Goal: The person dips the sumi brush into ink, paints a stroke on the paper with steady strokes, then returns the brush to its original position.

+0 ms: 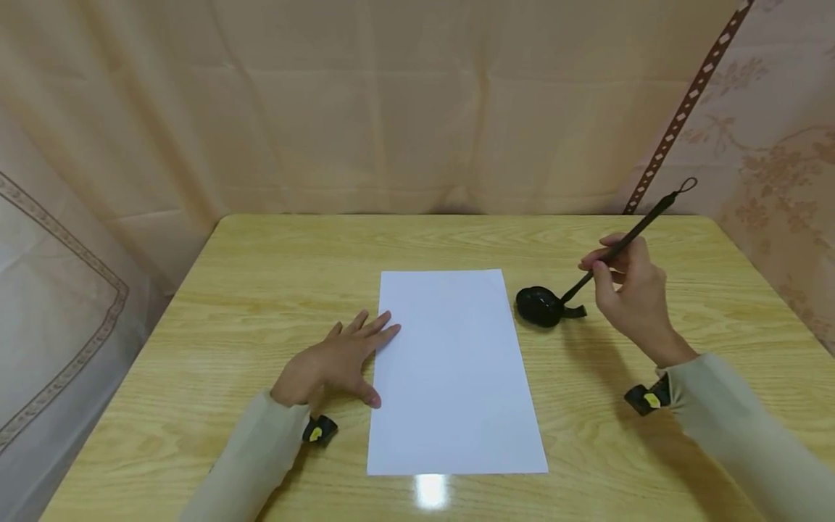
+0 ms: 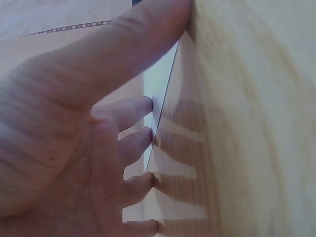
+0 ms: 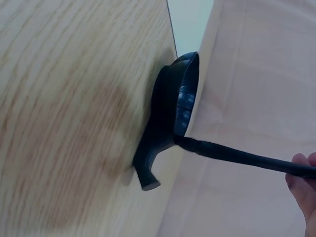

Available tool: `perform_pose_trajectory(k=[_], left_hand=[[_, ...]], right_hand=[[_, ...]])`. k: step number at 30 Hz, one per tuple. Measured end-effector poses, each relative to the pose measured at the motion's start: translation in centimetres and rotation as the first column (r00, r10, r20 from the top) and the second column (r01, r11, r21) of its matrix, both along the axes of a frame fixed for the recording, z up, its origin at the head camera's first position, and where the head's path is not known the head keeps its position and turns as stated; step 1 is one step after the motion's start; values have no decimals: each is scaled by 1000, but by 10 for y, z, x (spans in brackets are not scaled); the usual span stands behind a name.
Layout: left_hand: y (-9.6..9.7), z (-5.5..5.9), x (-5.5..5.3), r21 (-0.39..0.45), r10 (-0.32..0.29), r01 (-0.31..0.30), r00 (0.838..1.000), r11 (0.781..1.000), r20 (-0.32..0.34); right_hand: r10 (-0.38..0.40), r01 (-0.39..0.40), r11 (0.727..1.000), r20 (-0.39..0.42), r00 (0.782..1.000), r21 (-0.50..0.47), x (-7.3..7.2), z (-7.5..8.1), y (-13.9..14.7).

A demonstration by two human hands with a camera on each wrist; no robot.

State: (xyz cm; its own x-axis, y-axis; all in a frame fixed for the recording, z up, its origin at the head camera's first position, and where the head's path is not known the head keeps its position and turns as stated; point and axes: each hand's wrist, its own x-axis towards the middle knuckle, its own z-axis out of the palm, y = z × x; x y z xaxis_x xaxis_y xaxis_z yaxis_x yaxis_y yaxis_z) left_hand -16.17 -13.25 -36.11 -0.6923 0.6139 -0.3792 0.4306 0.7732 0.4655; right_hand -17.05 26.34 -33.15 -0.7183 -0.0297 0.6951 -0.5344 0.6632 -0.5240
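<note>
A white sheet of paper (image 1: 453,377) lies on the wooden table. My left hand (image 1: 342,362) rests spread along its left edge, with fingertips on the paper and the thumb at the margin; the left wrist view shows the fingers (image 2: 136,143) straight and apart. In my right hand (image 1: 633,290) a dark ink brush (image 1: 642,226) is pinched, slanting with its looped end up to the right. The brush's lower end meets the rim of a black ink dish (image 1: 538,306) with a short curved stem, right of the paper. Dark, shiny ink shows inside the dish (image 3: 185,106) in the right wrist view.
The light wooden table (image 1: 274,268) has its back edge against a beige curtain (image 1: 417,109). Patterned cloth (image 1: 783,145) hangs at the right, and a bordered pale cloth (image 1: 59,312) at the left. Small black wrist cameras (image 1: 647,398) sit at both cuffs.
</note>
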Motion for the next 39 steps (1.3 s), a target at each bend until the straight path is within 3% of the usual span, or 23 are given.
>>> perform_pose_trajectory(k=[9, 17, 27, 39], left_hand=[[0, 0, -1, -1, 0, 0, 1000, 1000, 3], [1, 0, 0, -3, -4, 4, 1000, 1000, 5], [2, 0, 0, -15, 6, -6, 1000, 1000, 8], [0, -2, -1, -6, -2, 2, 1000, 1000, 1]], right_hand=[[-6, 6, 1000, -25, 1000, -2, -1, 4, -1], [-71, 73, 997, -64, 995, 21, -1, 1, 7], [-10, 11, 1000, -46, 999, 20, 2, 3, 6], [12, -11, 1000, -17, 1000, 9, 3, 8, 3]])
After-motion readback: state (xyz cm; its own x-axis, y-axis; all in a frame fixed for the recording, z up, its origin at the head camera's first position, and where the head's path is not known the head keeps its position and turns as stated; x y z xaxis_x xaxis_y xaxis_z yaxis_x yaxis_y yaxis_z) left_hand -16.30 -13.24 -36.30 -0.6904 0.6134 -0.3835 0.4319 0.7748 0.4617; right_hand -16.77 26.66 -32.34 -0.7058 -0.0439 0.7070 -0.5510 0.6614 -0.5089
